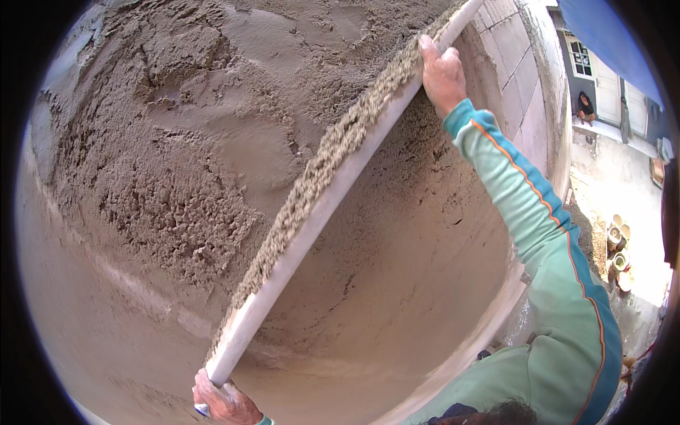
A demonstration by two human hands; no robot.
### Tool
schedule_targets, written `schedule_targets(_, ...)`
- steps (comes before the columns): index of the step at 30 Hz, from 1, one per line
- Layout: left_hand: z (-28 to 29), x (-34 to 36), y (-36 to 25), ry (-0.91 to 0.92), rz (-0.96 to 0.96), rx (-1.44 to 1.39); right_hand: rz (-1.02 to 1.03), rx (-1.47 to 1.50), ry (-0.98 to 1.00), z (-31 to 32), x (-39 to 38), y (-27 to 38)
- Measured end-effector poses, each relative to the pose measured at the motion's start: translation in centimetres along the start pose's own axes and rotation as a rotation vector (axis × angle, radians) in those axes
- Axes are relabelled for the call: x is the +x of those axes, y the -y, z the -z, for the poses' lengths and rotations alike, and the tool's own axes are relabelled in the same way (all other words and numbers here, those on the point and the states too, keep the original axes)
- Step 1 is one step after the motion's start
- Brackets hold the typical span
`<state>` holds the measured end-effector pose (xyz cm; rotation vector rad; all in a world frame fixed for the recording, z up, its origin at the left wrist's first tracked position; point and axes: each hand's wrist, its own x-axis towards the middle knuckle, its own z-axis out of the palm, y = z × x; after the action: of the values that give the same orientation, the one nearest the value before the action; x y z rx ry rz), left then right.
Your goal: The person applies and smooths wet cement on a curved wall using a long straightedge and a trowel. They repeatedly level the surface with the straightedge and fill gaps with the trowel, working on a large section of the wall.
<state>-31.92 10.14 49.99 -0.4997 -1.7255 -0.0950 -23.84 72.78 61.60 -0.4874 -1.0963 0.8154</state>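
Across the mortar-coated wall (170,142), a long pale bar (327,202) slants from lower left to upper right, a crumbly ridge of mortar (327,163) heaped along its upper edge. The left hand's (225,401) grip is wrapped round the bottom end, the right hand's (444,74) round the upper part; so wide a spread probably steadies the bar and resists twisting under that load. Above it the surface is rough and pitted, below it smoother. Bare blocks (520,92) show at right; beyond, a sunlit yard (630,184) holds buckets (618,262) and a crouching person (585,110).
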Motion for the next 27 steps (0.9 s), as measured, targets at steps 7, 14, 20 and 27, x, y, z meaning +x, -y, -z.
schedule_targets(7, -0.3, 14.8, -4.3, -0.174, -0.069, -0.007, 0.405, -0.631, 0.037, -5.2, 27.0, 5.6)
schedule_targets(14, -0.3, 16.1, -5.1, -0.187, -0.124, -0.086, 0.716, -0.791, -0.005, -5.2, 31.0, 2.5)
schedule_targets(20, -1.5, 2.7, -1.5, -0.007, -0.088, -0.128, 0.057, -0.264, -0.105, 2.5, 9.0, -7.5)
schedule_targets(27, -3.5, -15.7, -3.2, -0.169, 0.738, -0.734, -0.319, -0.238, -0.091, 15.5, -19.5, -14.8)
